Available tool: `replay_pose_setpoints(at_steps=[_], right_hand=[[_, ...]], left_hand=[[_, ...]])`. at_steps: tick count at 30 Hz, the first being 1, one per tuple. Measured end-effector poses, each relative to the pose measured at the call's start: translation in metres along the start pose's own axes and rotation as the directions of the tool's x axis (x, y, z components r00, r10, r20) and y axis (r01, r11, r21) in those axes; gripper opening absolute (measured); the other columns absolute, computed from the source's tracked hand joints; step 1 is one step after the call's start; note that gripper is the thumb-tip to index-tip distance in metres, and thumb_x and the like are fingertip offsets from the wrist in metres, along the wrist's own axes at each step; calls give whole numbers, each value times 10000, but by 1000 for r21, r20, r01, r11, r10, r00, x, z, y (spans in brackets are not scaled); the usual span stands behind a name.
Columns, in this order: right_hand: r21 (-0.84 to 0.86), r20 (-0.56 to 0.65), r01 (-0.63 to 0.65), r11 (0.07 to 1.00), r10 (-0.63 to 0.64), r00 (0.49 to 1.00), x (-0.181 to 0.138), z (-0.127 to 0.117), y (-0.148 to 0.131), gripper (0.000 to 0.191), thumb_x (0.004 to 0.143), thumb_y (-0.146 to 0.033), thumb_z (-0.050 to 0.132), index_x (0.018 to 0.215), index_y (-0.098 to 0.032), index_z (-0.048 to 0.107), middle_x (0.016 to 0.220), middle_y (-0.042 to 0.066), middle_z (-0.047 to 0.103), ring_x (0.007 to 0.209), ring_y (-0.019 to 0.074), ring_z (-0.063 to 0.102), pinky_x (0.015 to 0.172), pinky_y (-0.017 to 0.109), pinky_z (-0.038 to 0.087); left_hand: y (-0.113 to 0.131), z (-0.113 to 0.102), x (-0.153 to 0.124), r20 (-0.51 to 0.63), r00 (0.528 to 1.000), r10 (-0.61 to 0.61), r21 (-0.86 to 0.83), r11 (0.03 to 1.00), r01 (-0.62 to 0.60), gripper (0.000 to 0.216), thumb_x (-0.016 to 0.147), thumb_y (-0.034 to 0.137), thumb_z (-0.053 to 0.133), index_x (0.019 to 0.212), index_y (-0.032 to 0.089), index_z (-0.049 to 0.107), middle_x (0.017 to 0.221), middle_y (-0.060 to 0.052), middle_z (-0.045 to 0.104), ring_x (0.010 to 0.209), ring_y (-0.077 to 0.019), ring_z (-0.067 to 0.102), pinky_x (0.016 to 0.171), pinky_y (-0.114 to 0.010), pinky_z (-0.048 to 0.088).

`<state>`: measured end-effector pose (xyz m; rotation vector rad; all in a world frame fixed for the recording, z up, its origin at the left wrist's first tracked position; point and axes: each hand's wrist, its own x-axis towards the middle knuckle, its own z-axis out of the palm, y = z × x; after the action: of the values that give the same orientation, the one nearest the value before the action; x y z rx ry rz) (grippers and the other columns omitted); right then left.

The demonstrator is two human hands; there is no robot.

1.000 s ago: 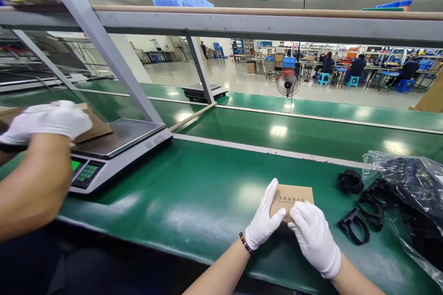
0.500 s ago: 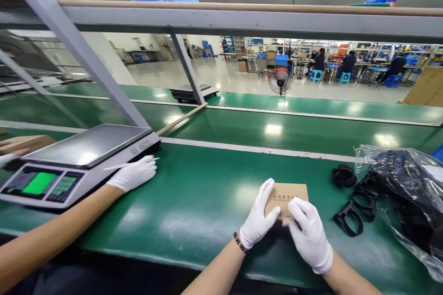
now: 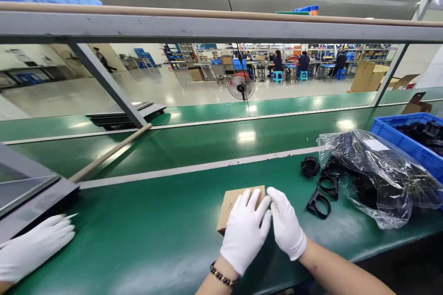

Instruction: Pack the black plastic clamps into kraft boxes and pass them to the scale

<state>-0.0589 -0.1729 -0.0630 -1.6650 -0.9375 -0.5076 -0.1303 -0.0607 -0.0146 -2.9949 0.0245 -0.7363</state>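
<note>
A small brown cardboard box (image 3: 230,203) lies on the green bench before me, its printed top mostly covered. Across its top rests my left hand (image 3: 246,228), white-gloved and wearing a beaded bracelet, with the fingers stretched out and apart. My right hand (image 3: 286,226), also gloved, is held at the box's right edge with its fingers extended, the fingertips close to those of my left hand. To the right lie several black plastic ring brackets (image 3: 319,203), beside a clear plastic bag (image 3: 384,179) with more black parts inside.
A co-worker's gloved hand (image 3: 38,246) with a thin white pen-like stick is at the far left, beside a weighing scale (image 3: 31,203). A blue bin (image 3: 391,124) of black parts stands at right. A wooden rod (image 3: 110,154) and a second scale (image 3: 124,116) are farther back.
My view has swung to the right, bringing the blue bin in. My left hand has moved from the box's left side onto its top; my right hand has shifted to its right edge.
</note>
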Motion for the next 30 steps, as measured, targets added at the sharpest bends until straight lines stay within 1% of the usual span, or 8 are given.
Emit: replay_pose_setpoints(at_steps=[4,8,11,14,17,19,22,30], right_hand=[[-442,158,111,890,-44,986,9,-46,14,335,969,-251,434,1286,-203,534,1029,103,645,918,245,616,787,414,516],[-796,287,45,604,310,906,10,-93,37,476,863,-464,615,1259,-203,581,877,110,611,762,282,588,672,407,462],[-788,320,-93,609,533,783,8,-101,52,490,746,-391,746,1179,-196,626,1164,182,576,871,318,587,746,425,441],[-591,443,-223,775,543,714,14,-88,55,90,795,-210,636,860,-161,674,1190,165,585,931,292,580,814,407,421],[-379,554,-225,898,415,722,31,-66,52,165,867,-230,516,769,-194,643,920,60,661,852,203,601,799,322,440],[-226,625,-224,948,317,713,43,-50,54,202,877,-278,489,761,-216,642,811,5,669,783,158,617,743,259,464],[-85,660,-256,963,247,710,55,-25,73,324,883,-358,436,685,-212,646,693,-3,666,654,154,630,632,249,501],[-325,160,-185,927,247,956,39,-29,142,479,870,-549,401,1024,-214,707,1037,139,681,937,304,643,821,455,516]], left_hand=[[-49,4,5,47,993,-104,116,988,98,314,870,265,475,1086,248,703,1269,-108,605,1199,-352,506,987,-512,444],[-125,-11,-2,76,935,-347,285,906,313,357,831,207,452,1070,191,717,1241,-152,604,1156,-360,513,938,-515,451],[-152,-19,1,-54,864,-501,366,795,484,379,792,181,477,1083,146,717,1306,-208,537,1236,-428,430,977,-600,376],[-134,-12,15,-63,862,-504,179,844,506,387,835,260,475,1139,158,692,1379,-187,497,1324,-425,354,1048,-614,310],[-90,11,31,91,883,-461,-252,847,468,425,894,393,428,1200,200,651,1439,-102,479,1381,-329,341,1143,-529,264],[-60,31,41,272,893,-360,-562,694,451,482,925,470,373,1283,225,584,1441,-57,490,1365,-236,397,1165,-423,286],[-30,62,52,349,899,-266,-699,566,438,535,941,532,315,1270,215,594,1333,-49,597,1247,-186,534,1106,-321,390],[-31,119,39,317,933,-172,-661,665,347,336,907,418,435,1000,237,703,1131,-41,705,1167,-235,571,1146,-419,315]])
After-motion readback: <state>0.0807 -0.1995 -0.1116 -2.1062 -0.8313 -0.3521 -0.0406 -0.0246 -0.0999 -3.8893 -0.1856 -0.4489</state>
